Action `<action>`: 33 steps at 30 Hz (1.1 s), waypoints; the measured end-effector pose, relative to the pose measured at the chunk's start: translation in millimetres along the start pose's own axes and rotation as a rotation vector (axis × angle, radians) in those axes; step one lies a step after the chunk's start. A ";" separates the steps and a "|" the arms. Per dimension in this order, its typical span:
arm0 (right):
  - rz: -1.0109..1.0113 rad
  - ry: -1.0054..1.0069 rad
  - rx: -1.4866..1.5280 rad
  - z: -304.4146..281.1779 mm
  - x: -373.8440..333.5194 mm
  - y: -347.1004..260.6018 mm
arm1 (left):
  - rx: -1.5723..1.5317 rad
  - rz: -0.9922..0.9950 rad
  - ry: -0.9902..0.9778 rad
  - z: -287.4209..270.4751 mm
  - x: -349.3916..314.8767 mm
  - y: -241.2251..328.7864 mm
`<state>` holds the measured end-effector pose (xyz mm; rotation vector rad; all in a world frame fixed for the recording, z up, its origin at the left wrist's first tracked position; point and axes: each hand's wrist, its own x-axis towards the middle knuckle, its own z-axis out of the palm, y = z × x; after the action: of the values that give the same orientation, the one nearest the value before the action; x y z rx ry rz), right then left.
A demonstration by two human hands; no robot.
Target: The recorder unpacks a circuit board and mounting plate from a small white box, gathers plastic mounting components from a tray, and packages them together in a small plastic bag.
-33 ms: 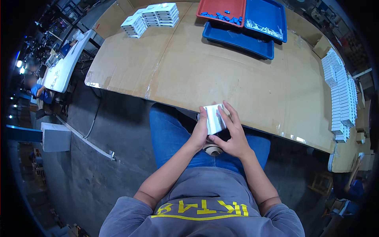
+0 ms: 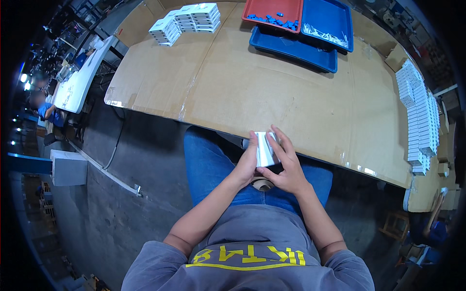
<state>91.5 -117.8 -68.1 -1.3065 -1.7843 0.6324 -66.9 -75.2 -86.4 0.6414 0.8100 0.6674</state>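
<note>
Between my two hands is a small white box (image 2: pixel 265 151), held over my lap just off the table's near edge. My left hand (image 2: pixel 248 160) grips the box along its left side, the thumb lying up that edge. Around the right side is my right hand (image 2: pixel 287 165), its fingers across the upper face and its thumb at the lower edge. The fingers cover part of the box, and its underside is hidden.
On the cardboard-covered table (image 2: pixel 252 92), stacked white boxes (image 2: pixel 196 18) stand far left and many more (image 2: pixel 420 116) at right. A red tray (image 2: pixel 274 7) holds small blue pieces; a blue tray (image 2: pixel 327 19) holds white pieces. Another blue tray (image 2: pixel 293 51) sits in front.
The white box has shifted slightly toward me and to the right, and its upper face is angled differently. Both hands keep hold of it; the trays and stacks stay put.
</note>
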 end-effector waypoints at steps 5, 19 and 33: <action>-0.225 0.005 0.061 5.1 -7.0 26.5 | 0.088 -0.098 -0.092 -3.1 -4.2 -13.6; -0.224 0.106 0.249 11.6 -11.9 28.5 | -0.109 -0.094 -0.037 12.7 -9.9 -11.4; -0.018 0.410 -0.145 -43.7 40.1 83.2 | 0.270 0.701 0.120 -45.3 96.0 3.1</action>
<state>167.0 -55.1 -96.6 -1.3983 -1.5213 0.2049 -55.0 9.3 -149.6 1.1605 0.7892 1.2518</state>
